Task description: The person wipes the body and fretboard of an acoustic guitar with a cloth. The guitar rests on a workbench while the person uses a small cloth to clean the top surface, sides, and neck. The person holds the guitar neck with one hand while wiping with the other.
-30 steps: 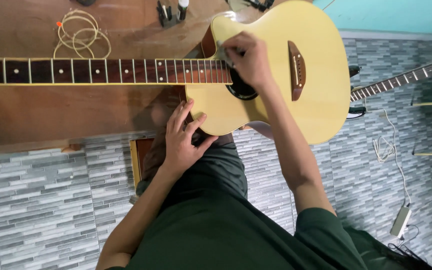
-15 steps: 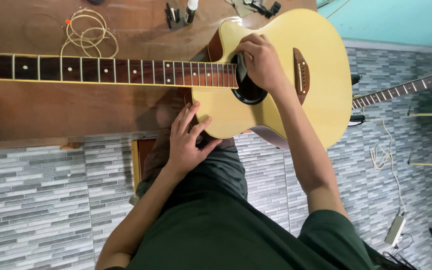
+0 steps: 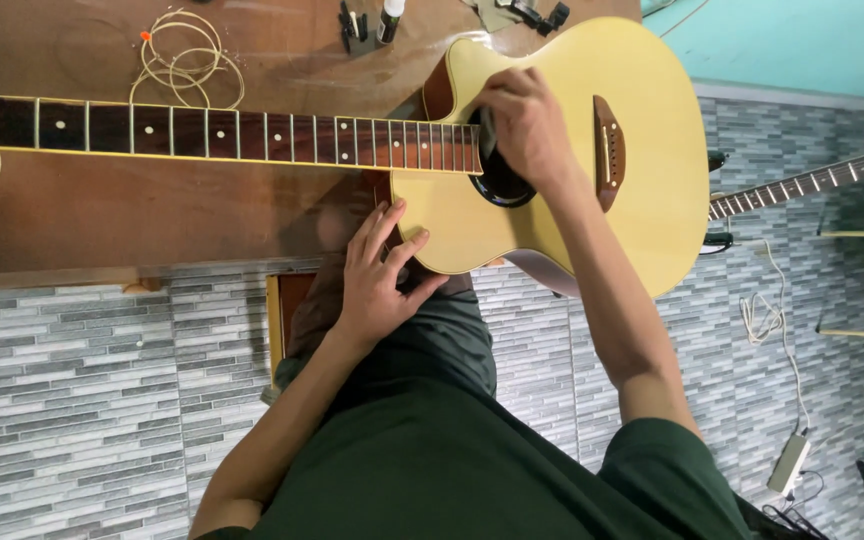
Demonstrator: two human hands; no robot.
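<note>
— Since the last look, what is changing?

— Barely anything: the right hand (image 3: 524, 125) is staying bunched over the sound hole (image 3: 504, 180) of the pale acoustic guitar (image 3: 562, 150), and the view itself is drifting a little. I'm seeing its fingers curled together, pressing a dark bit of cloth (image 3: 487, 130) against the end of the fretboard (image 3: 222, 135).

— And the other hand?

— The left hand (image 3: 377, 280) is lying open, fingers spread, flat against the guitar's lower edge near the cutaway. It is gripping nothing.

— Any packages or labels?

— I'm making out a coil of pale strings (image 3: 189, 58) with an orange tip on the brown table (image 3: 152, 215), above the neck. Small dark tools (image 3: 357, 25) and a white-capped tube (image 3: 390, 18) are sitting at the top edge, cut off.

— What's hard to read?

— The headstock is running out of frame at left. A second guitar neck (image 3: 812, 180) is poking in at right, its body hidden.
</note>
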